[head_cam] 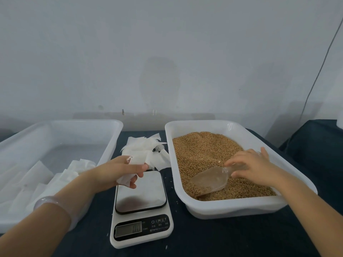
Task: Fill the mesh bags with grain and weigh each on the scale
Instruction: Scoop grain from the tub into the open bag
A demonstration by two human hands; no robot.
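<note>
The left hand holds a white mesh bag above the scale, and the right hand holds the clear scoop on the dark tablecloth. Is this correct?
No. In the head view the right hand holds the clear scoop in the tray of grain, not on the tablecloth. The left hand does hold the mesh bag above the scale.

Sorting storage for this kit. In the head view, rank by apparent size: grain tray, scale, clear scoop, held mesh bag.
1. grain tray
2. scale
3. clear scoop and mesh bag: unsure, the left hand hides part of the bag.
</note>
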